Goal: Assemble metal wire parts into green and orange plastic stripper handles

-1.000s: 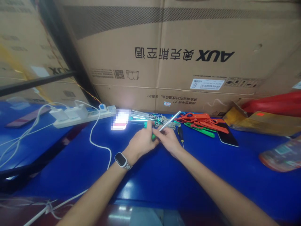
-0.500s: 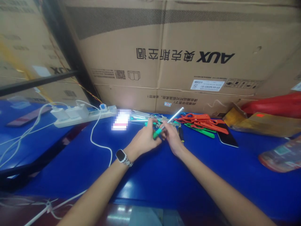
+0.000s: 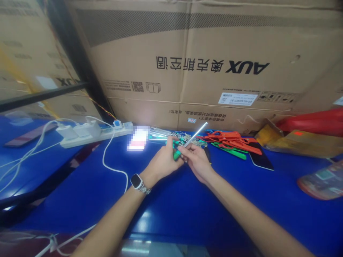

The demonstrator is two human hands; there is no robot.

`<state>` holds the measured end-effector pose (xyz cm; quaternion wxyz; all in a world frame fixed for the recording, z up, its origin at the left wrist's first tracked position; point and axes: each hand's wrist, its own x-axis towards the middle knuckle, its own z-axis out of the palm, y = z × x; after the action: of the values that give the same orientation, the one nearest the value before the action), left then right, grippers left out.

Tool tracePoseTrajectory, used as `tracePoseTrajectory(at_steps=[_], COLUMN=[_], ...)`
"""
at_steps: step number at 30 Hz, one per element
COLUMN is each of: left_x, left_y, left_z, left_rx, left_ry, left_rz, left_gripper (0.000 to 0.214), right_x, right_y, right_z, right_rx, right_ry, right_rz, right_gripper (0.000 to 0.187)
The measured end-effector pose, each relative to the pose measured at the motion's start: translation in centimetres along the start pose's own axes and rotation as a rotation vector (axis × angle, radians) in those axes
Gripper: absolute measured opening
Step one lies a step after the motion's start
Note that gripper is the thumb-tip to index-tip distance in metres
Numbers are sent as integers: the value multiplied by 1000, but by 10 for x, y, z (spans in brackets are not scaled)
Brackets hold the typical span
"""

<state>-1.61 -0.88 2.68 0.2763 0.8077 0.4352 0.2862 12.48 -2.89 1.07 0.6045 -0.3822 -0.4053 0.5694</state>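
Between both hands a silver metal rod with a green grip [image 3: 191, 137] slants up to the right. My left hand [image 3: 166, 159] is closed around the green grip end and wears a watch at the wrist. Fingers of my right hand [image 3: 197, 159] pinch at the lower part of the rod, where the metal meets the green. Behind the hands lies a pile of thin silver rods [image 3: 160, 131] with green ends, partly hidden by the fingers. A dark handle with a bit of yellow [image 3: 207, 154] shows beside my right hand.
Right of the pile lie orange plastic pieces [image 3: 227, 137], green ones [image 3: 235, 152] and a phone [image 3: 258, 159]. A power strip [image 3: 96, 134] with white cables stands left, near a glowing blurred screen [image 3: 139, 138]. A large cardboard box [image 3: 128, 71] walls off the back of the blue table [image 3: 171, 203].
My right hand has slid down the rod toward the green grip, its fingers now nearer my left hand. The left hand stays closed on the grip.
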Motion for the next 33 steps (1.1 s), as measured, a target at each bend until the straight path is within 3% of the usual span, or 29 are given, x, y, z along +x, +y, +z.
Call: tracePoseTrajectory(at_steps=[6, 11, 17, 20, 25, 30, 33], left_x=[2, 5, 4, 9, 34, 58, 65], left_y=[-4, -5, 2, 4, 8, 14, 10], left_z=[0, 1, 3, 6, 12, 15, 19], left_rx=[-64, -42, -40, -257, -831, -1266, -1324], left_ry=[6, -24, 72, 62, 124, 316, 393], left_rz=[13, 5, 64, 53, -115, -177, -219], left_gripper=[56, 54, 29, 15, 41, 39, 39], right_x=[6, 7, 4, 1, -10, -10, -3], right_y=[7, 10, -4, -4, 5, 16, 15], right_z=[-2, -5, -4, -7, -6, -2, -7], right_rx=[21, -8, -138, -133, -271, -273, -321], right_ry=[-84, -56, -27, 31, 2, -55, -46], right_rz=[18, 70, -62, -158, -209, -11, 16], right_gripper=[32, 34, 35, 36, 34, 49, 46])
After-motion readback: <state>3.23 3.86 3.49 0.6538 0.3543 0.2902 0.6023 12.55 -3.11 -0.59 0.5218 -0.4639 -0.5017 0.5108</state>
